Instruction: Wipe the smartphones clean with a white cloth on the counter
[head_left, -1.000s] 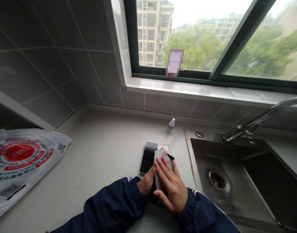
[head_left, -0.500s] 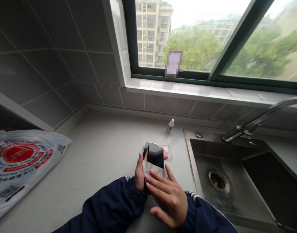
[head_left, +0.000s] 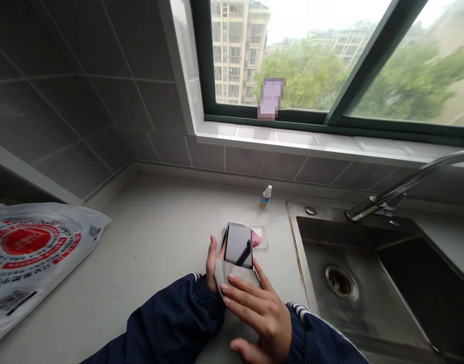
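A smartphone (head_left: 235,245) with a dark, glossy screen rests face up in my left hand (head_left: 212,265), whose thumb stands along its left side. Over the phone's lower part lies a thin grey cloth (head_left: 220,273). My right hand (head_left: 254,308) presses on this cloth with its fingers stretched out flat and its thumb apart. The phone's lower end is hidden by the cloth and hand. Just behind the phone, a second flat, light-rimmed object (head_left: 236,223) shows partly on the counter. Beside it lies a clear phone case (head_left: 265,237) with a pink patch.
A small white spray bottle (head_left: 266,196) stands upright on the counter (head_left: 159,227) near the wall. To the right is a steel sink (head_left: 323,247) with a chrome faucet (head_left: 399,187). A printed plastic bag (head_left: 76,222) lies at the left. A window (head_left: 308,55) is ahead.
The phone has shifted slightly left and tilted, and its screen now shows a dark reflection. My right hand and the cloth have slid a little down and to the left.
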`<state>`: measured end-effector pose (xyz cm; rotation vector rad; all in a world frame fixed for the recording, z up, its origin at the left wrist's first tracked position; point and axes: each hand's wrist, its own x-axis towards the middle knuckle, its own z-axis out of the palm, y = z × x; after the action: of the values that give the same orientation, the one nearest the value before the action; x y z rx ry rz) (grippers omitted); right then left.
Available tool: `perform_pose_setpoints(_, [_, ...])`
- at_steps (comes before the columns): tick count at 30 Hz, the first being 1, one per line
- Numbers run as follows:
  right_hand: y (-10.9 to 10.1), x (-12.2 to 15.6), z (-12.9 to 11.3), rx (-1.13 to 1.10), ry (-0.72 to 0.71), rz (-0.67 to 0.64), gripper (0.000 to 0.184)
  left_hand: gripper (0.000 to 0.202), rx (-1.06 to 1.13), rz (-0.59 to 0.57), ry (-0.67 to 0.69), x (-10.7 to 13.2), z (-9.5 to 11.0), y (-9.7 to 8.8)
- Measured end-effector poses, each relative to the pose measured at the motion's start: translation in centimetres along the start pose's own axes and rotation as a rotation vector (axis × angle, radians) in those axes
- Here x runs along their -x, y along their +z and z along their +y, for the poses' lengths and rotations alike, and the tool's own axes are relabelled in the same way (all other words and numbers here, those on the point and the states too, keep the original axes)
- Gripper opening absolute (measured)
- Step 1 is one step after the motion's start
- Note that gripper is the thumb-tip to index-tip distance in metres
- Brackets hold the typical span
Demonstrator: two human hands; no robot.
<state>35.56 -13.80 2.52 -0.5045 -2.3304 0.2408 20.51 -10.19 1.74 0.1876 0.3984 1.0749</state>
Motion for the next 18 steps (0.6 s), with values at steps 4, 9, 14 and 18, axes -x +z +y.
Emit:
perform_pose_setpoints(4, [-1.0,0.2,0.8,0.064,-0.005,-0.053,0.044,0.096,0.081,-0.063,-0.031,-0.4,0.8,-0.1])
perform_pose_setpoints(9, [-1.4,0.3,1.2,0.087,0.045,0.034,0.035,0.096,0.049,-0.125,-0.045,-0.6,1.3,0.2])
perform_pose_setpoints(14, [-1.1,0.0,0.8,0.088,0.022,-0.004,0.042,0.099,0.068,-0.081,-0.051,-0.5,1.0,-0.1])
perform_pose_setpoints(18, [-0.6,-0.2,0.3,0.100,0.007,-0.115,0.053,0.095,0.089,0.022,-0.028,-0.3,0.3,-0.4])
